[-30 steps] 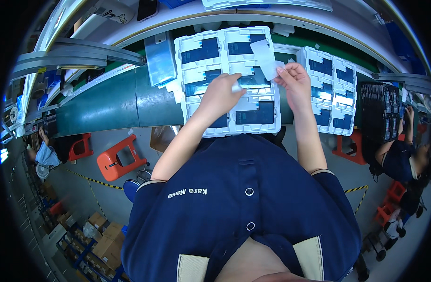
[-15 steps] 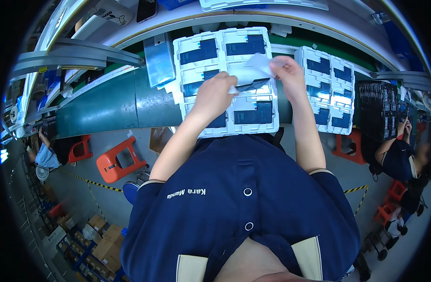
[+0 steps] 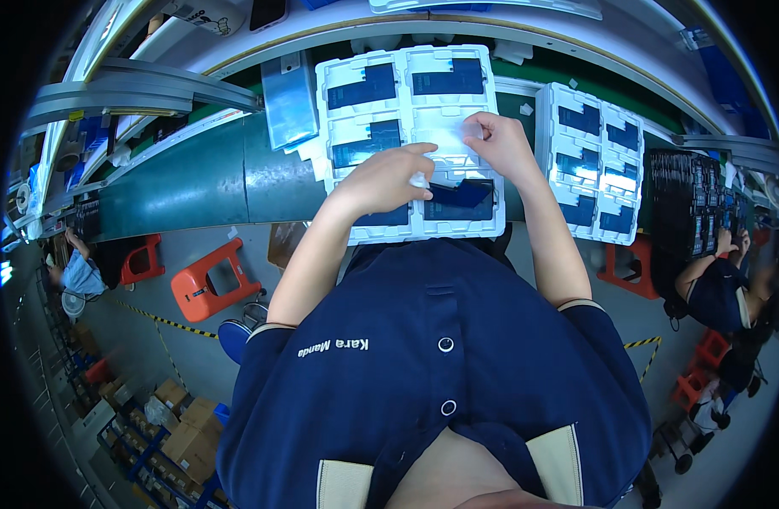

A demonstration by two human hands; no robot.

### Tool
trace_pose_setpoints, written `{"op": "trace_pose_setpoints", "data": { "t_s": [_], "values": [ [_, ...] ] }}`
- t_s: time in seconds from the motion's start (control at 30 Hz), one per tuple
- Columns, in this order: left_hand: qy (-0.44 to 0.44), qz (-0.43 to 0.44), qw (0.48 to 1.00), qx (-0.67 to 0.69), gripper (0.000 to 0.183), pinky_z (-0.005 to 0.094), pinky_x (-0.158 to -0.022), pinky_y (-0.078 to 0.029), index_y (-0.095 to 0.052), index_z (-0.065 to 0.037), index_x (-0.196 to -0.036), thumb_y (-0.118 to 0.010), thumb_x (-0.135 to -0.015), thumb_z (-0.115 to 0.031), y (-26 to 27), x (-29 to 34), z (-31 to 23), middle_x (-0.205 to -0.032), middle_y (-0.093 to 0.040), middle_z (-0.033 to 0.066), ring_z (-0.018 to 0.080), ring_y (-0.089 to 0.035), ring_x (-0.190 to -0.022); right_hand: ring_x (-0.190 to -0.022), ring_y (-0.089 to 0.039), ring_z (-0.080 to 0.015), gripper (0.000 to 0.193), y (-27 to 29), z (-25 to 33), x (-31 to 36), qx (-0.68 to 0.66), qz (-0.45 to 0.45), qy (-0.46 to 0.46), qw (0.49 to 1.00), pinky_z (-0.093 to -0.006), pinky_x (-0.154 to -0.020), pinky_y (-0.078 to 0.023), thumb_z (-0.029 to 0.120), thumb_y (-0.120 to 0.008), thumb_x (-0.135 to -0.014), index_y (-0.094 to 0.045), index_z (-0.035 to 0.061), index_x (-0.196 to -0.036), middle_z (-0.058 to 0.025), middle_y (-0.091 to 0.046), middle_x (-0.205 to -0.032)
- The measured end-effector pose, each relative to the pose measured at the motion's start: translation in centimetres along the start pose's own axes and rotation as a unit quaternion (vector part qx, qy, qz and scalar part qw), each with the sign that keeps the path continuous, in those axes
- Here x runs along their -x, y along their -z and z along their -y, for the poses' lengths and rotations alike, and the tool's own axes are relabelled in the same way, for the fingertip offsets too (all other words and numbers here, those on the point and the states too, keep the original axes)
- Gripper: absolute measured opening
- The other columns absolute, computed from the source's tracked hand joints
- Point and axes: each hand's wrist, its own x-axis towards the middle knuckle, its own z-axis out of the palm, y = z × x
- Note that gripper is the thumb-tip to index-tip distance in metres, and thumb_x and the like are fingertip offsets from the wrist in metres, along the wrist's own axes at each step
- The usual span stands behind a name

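Note:
A white moulded tray (image 3: 436, 125) lies before me, with a flat black L-shaped battery pack (image 3: 448, 78) in several of its pockets; the middle right pocket shows bare white. My left hand (image 3: 383, 180) is over the tray's lower middle, closed on the edge of another black battery pack (image 3: 470, 194), held tilted above the lower right pocket. Something small and white (image 3: 418, 180) shows at its fingertips. Above the bare pocket, my right hand (image 3: 501, 144) pinches a small translucent film (image 3: 469, 130) between thumb and forefinger.
A second white tray (image 3: 600, 161) of black packs stands to the right, with stacked black trays (image 3: 683, 199) beyond. Clear blue plastic sleeves (image 3: 289, 102) lie left of my tray on the green bench (image 3: 186, 193). Orange stools (image 3: 210, 280) stand below; a co-worker (image 3: 719, 284) works at right.
My left hand has moved toward me with the black pack, from the middle pocket to above the lower one. My right hand has moved slightly left and nearer, with the film.

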Motion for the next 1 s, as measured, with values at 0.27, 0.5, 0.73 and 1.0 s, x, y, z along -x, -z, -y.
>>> {"op": "trace_pose_setpoints", "data": {
  "t_s": [0.27, 0.5, 0.73, 1.0],
  "values": [
    [-0.010, -0.012, 0.999, 0.037, 0.019, 0.0382, -0.085, -0.047, -0.060, -0.002, -0.083, -0.072, -0.079, -0.016, -0.6, -1.2, 2.4, -0.119, -0.061, 0.0170, 0.0365, -0.061, -0.101, -0.088, -0.058, -0.0272, 0.077, -0.1, 0.6, 0.8, 0.115, -0.106, 0.078, 0.985, -0.0316, -0.073, -0.048, 0.001, -0.075, -0.069, -0.043, 0.0119, -0.138, -0.0181, -0.050, -0.120],
    [0.058, -0.073, 0.989, 0.119, 0.029, 0.0334, -0.086, -0.047, -0.068, -0.001, -0.106, -0.070, -0.083, -0.020, -0.1, -4.1, 2.6, -0.100, -0.069, 0.0156, 0.0254, -0.065, -0.094, -0.059, -0.044, -0.0046, 0.050, 1.4, -4.7, 2.6, -0.077, -0.186, -0.031, 0.979, -0.0208, -0.051, -0.040, 0.014, -0.074, -0.082, -0.055, 0.0064, -0.127, -0.0065, -0.056, -0.106],
    [0.054, -0.152, 0.982, -0.097, 0.033, 0.0367, -0.082, -0.051, -0.070, -0.014, -0.114, -0.071, -0.082, -0.022, -1.4, -4.7, 1.8, -0.102, -0.066, 0.0144, 0.0301, -0.065, -0.090, -0.057, -0.050, -0.0099, 0.042, -0.2, -5.4, 5.3, -0.071, -0.213, -0.060, 0.973, -0.0243, -0.056, -0.043, 0.020, -0.074, -0.081, -0.060, 0.0050, -0.118, -0.0092, -0.058, -0.104],
    [0.010, -0.240, 0.767, 0.594, 0.049, 0.0311, -0.081, -0.050, -0.045, -0.001, -0.134, -0.057, -0.087, -0.006, -4.5, -0.8, -1.6, -0.113, -0.060, 0.0144, 0.0173, -0.060, -0.094, -0.079, -0.059, -0.0083, 0.032, -2.8, 1.1, 7.8, -0.450, -0.011, -0.060, 0.891, -0.0222, -0.069, -0.047, 0.008, -0.070, -0.085, -0.058, 0.0027, -0.114, -0.0049, -0.061, -0.104]
  ]
}}
